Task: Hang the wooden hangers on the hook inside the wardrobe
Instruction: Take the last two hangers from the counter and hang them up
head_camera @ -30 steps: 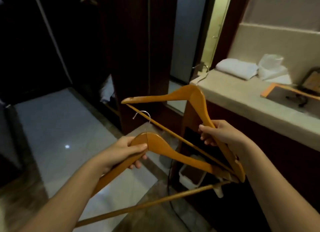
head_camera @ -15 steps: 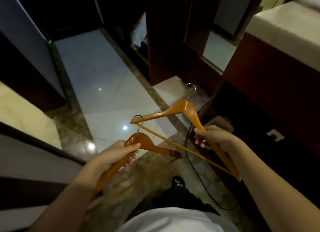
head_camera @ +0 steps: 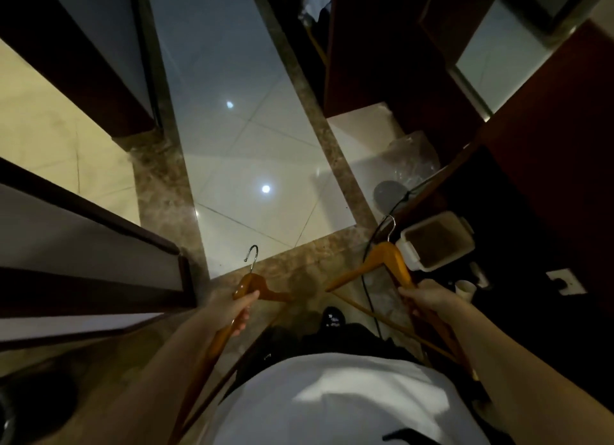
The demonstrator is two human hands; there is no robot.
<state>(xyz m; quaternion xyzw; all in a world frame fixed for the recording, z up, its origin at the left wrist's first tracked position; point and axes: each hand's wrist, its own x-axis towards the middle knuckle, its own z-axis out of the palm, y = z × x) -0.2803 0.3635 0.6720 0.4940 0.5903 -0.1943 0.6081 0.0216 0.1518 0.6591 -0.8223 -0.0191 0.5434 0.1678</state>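
Holding both hangers, none hung yet. Left hand curls round one wooden hanger at 6 o'clock, its metal hook aimed at 12. Right hand grips the second hanger at 4 o'clock, well apart. Wardrobe hook not visible; hanging both is left, I'd judge.

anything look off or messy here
Nothing damaged: the left hanger in the left hand and the right hanger in the right hand look intact. Only the floor at right is untidy: a crumpled clear plastic bag and a loose black cable.
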